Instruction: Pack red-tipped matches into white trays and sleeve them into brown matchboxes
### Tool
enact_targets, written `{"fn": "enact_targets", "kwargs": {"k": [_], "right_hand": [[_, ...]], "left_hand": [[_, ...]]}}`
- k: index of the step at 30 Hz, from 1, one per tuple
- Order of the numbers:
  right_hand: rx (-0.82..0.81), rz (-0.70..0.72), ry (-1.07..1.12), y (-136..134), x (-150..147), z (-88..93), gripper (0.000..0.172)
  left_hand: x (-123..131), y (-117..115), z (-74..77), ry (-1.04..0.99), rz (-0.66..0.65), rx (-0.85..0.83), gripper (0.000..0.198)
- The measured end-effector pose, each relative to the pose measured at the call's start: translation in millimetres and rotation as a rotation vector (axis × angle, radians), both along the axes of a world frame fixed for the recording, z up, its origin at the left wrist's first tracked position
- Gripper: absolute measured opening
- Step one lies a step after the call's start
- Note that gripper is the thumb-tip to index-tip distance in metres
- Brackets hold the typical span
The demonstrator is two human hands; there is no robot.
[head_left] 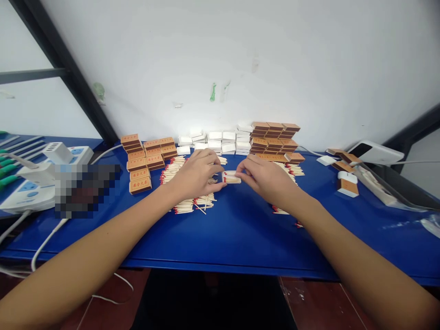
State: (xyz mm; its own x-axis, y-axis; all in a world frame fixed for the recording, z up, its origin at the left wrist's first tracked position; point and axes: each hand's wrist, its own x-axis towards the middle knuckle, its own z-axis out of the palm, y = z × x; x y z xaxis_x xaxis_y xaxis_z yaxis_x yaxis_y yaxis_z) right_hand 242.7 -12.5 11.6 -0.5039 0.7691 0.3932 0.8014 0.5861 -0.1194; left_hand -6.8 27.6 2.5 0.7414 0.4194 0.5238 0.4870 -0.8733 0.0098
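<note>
Fingers of the right hand bunch close at one end of a little white tray of matches, toward the counter's back edge; their hold is hard to tell. The left hand spreads wide by its other end. Match piles lie on both sides. Brown boxes line the back edge.

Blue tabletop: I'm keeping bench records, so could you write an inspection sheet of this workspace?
Surface: glossy blue tabletop, loose matches on it.
Job's things: small white open tray holding red-tipped wooden matches; more lie either side. Behind: stacked white trays, orange-brown cardboard matchboxes.
Clutter: white flat plastic device, right.
Grip: left hand at the tray's left end; right hand fingertips at its right end. Exact hold unclear.
Cables: white cables, left, near a white power strip.
Surroundings: pale wall with green residue.
</note>
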Motion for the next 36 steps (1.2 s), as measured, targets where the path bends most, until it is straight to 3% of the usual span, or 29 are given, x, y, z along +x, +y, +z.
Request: {"fn": "enact_targets", "kwargs": {"k": [5, 11, 17, 26, 36], "right_hand": [[-0.013, 0.042, 0.095, -2, -4, 0.0, 0.013], [-0.133, 0.149, 0.184, -36, -46, -6.2, 0.027], [-0.129, 0.104, 0.132, -50, -71, -21.6, 0.036], [-0.130, 0.135, 0.100, -50, -72, -29.0, 0.021], [-0.197, 0.178, 0.102, -50, -72, -24.7, 0.004]], "left_hand": [[1, 0, 0.3, -0.016, 0.000, 0.022, 0.026], [-4, 6, -1.6, -0.021, 0.060, 0.049, 0.026], [-5, 8, -4.2, -0.045, 0.067, 0.072, 0.026], [-5, 8, -3.2, -0.059, 0.059, 0.087, 0.024], [-4, 7, -2.3, -0.055, 0.057, 0.097, 0.024]]}}
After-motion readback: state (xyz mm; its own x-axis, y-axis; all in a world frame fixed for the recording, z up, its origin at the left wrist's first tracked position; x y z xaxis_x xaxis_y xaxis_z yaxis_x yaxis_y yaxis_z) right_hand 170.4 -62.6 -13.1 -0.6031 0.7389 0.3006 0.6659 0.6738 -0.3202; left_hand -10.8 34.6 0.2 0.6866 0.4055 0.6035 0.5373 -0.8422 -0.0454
